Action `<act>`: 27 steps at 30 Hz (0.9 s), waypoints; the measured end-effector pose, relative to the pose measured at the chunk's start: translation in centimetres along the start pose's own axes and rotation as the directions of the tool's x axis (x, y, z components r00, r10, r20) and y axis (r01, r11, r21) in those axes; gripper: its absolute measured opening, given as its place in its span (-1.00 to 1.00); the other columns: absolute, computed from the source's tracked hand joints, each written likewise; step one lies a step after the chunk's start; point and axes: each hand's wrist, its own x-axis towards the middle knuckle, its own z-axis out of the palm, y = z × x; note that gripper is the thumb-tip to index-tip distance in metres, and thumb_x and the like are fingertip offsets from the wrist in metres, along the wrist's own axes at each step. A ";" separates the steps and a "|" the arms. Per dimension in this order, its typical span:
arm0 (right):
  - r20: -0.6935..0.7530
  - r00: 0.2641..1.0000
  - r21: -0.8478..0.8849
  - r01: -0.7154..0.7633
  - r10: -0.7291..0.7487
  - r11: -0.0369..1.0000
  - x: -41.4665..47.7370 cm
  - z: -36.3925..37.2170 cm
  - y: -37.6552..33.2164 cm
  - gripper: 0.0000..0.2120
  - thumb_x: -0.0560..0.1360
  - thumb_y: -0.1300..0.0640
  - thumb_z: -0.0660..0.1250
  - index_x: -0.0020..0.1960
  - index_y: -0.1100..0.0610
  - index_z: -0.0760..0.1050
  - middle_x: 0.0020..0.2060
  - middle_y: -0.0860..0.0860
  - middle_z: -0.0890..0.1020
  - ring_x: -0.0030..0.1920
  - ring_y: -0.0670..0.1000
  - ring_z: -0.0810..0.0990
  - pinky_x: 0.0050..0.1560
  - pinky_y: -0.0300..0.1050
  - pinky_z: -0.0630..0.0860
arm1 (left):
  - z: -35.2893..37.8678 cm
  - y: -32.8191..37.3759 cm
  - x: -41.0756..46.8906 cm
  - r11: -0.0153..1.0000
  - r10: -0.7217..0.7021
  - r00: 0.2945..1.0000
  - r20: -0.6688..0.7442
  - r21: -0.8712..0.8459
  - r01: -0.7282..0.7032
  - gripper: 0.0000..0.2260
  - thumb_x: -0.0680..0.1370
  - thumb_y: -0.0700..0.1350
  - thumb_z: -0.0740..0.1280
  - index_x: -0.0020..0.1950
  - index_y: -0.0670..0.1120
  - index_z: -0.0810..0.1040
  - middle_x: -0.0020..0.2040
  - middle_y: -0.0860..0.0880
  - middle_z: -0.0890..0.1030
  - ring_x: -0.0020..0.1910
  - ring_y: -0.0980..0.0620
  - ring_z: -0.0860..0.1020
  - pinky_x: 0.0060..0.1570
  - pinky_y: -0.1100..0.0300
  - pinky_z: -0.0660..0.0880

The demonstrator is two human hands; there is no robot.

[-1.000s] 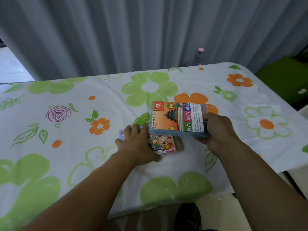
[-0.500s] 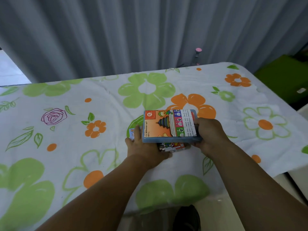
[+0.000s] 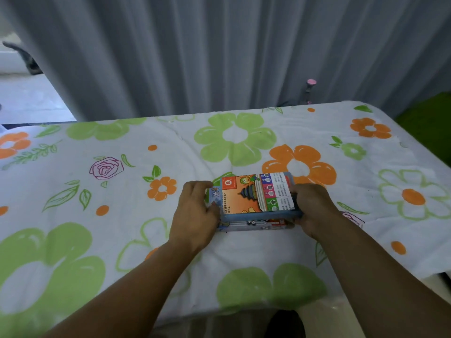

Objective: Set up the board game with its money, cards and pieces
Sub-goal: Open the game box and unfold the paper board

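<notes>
On floral cloth (image 3: 244, 250), flat rectangular cardboard box (image 3: 253, 196)

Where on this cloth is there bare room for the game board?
Bare cloth lies left of the left hand, from the purple rose to the near green flower; beyond the game box around the far green flower; and right of the right hand. The middle is crowded: both hands grip the box.

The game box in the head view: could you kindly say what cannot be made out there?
Head view:
- Lower part: top face hidden under the upper part.
- Right hand: fingers hidden under the upper part's end.
- White panel print: too small to read.
</notes>
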 end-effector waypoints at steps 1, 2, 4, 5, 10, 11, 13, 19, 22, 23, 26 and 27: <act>-0.002 1.000 -0.010 -0.002 0.002 1.000 0.1 0.3 0.1 -0.77 0.65 0.15 0.21 -0.13 0.20 0.51 -0.18 0.13 0.66 -0.18 0.09 0.63 -0.18 -0.01 0.56 | 0.3 0.4 0.3 0.998 -0.041 0.999 0.008 -0.053 0.041 -0.71 0.55 -0.14 0.30 0.28 -0.03 0.51 0.24 0.01 0.44 0.17 0.01 0.51 0.16 -0.02 0.53; -0.001 1.000 -0.018 -0.003 0.003 1.000 0.2 0.5 0.2 -0.76 0.65 0.15 0.21 -0.14 0.19 0.52 -0.18 0.13 0.66 -0.17 0.10 0.63 -0.14 0.01 0.57 | 0.5 0.9 0.6 0.994 -0.085 0.996 0.022 -0.073 0.087 -0.77 0.57 -0.10 0.28 0.22 -0.04 0.55 0.19 -0.01 0.47 0.10 0.01 0.54 0.07 0.02 0.55; 0.015 1.000 -0.035 0.000 0.000 0.999 0.2 1.0 0.3 -0.76 0.66 0.13 0.20 -0.11 0.19 0.53 -0.14 0.13 0.67 -0.13 0.11 0.64 -0.09 0.04 0.58 | 1.0 1.5 1.2 0.987 -0.149 0.987 0.055 -0.046 0.151 -0.80 0.58 -0.07 0.29 0.15 -0.09 0.58 0.13 -0.06 0.56 0.00 0.01 0.55 -0.13 0.20 0.48; 0.021 1.000 -0.043 0.003 -0.002 0.999 0.2 1.2 0.4 -0.76 0.66 0.12 0.20 -0.11 0.19 0.54 -0.13 0.14 0.68 -0.12 0.12 0.65 -0.09 0.03 0.57 | 1.2 1.6 1.3 0.986 -0.164 0.984 0.064 -0.029 0.166 -0.80 0.58 -0.08 0.31 0.15 -0.12 0.59 0.10 -0.07 0.58 -0.04 0.03 0.55 -0.23 0.27 0.43; 0.025 0.996 -0.119 0.084 -0.082 0.989 0.6 1.7 0.8 -0.75 0.67 0.05 0.20 -0.05 0.18 0.53 -0.12 0.11 0.67 -0.11 0.09 0.67 0.04 0.06 0.60 | 1.4 1.2 1.2 0.971 -0.235 0.970 0.067 -0.026 0.237 -0.83 0.50 -0.12 0.40 0.06 -0.07 0.53 0.10 -0.08 0.57 -0.05 -0.01 0.58 -0.14 0.16 0.54; 0.014 0.994 -0.144 0.111 -0.110 0.983 0.7 1.9 0.9 -0.76 0.67 0.04 0.20 -0.04 0.17 0.51 -0.13 0.09 0.66 -0.13 0.06 0.66 0.04 0.05 0.61 | 1.5 1.1 1.2 0.970 -0.240 0.968 0.067 -0.020 0.242 -0.82 0.48 -0.12 0.42 0.05 -0.05 0.51 0.10 -0.08 0.57 -0.03 -0.02 0.58 -0.08 0.12 0.56; -0.010 0.986 -0.188 0.160 -0.165 0.969 0.7 2.0 1.2 -0.78 0.67 0.03 0.20 -0.08 0.12 0.48 -0.15 0.03 0.62 -0.18 -0.01 0.60 -0.02 -0.01 0.59 | 1.6 1.1 1.2 0.970 -0.244 0.968 0.062 -0.007 0.244 -0.78 0.45 -0.12 0.43 0.06 -0.03 0.51 0.12 -0.07 0.56 -0.02 -0.03 0.59 -0.01 0.07 0.58; -0.037 0.970 -0.369 0.212 -0.242 0.905 1.7 2.4 2.1 -0.76 0.61 -0.05 0.23 -0.13 0.06 0.50 -0.06 0.08 0.67 -0.06 0.14 0.66 0.06 0.21 0.62 | 1.6 1.0 1.0 0.963 -0.266 0.963 0.054 -0.026 0.267 -0.73 0.46 -0.12 0.44 0.12 -0.01 0.48 0.15 -0.06 0.53 0.04 -0.04 0.57 0.08 -0.02 0.58; -0.039 0.963 -0.372 0.233 -0.266 0.898 1.5 2.6 2.3 -0.81 0.60 -0.04 0.27 -0.17 -0.02 0.43 -0.06 0.05 0.65 -0.04 0.14 0.66 0.04 0.21 0.62 | 1.4 0.9 0.8 0.961 -0.274 0.960 0.050 -0.033 0.276 -0.69 0.46 -0.14 0.42 0.19 -0.04 0.50 0.17 -0.05 0.52 0.04 -0.03 0.57 0.05 0.01 0.58; -0.051 0.958 -0.364 0.246 -0.283 0.898 1.4 2.6 2.3 -0.82 0.59 -0.03 0.29 -0.16 -0.05 0.40 -0.06 0.04 0.64 -0.05 0.13 0.66 0.02 0.21 0.63 | 1.4 0.8 0.8 0.960 -0.277 0.959 0.051 -0.035 0.279 -0.70 0.47 -0.13 0.42 0.18 -0.04 0.50 0.17 -0.04 0.52 0.04 -0.03 0.57 0.03 0.02 0.59; -0.076 0.932 -0.377 0.302 -0.354 0.876 1.1 2.6 2.4 -0.81 0.59 -0.02 0.32 -0.16 -0.06 0.38 -0.05 0.04 0.63 -0.07 0.11 0.66 -0.10 0.10 0.65 | 1.3 0.6 0.8 0.958 -0.280 0.958 0.054 -0.041 0.282 -0.74 0.48 -0.13 0.41 0.15 -0.03 0.50 0.16 -0.04 0.52 0.03 -0.01 0.57 -0.03 0.08 0.57; -0.081 0.924 -0.396 0.315 -0.374 0.862 1.1 2.5 2.4 -0.83 0.59 0.00 0.32 -0.15 -0.03 0.41 -0.05 0.05 0.63 -0.07 0.11 0.66 -0.13 0.07 0.64 | 1.3 0.6 0.7 0.959 -0.279 0.959 0.055 -0.039 0.281 -0.73 0.48 -0.13 0.41 0.15 -0.03 0.50 0.16 -0.04 0.52 0.03 -0.02 0.57 -0.02 0.07 0.58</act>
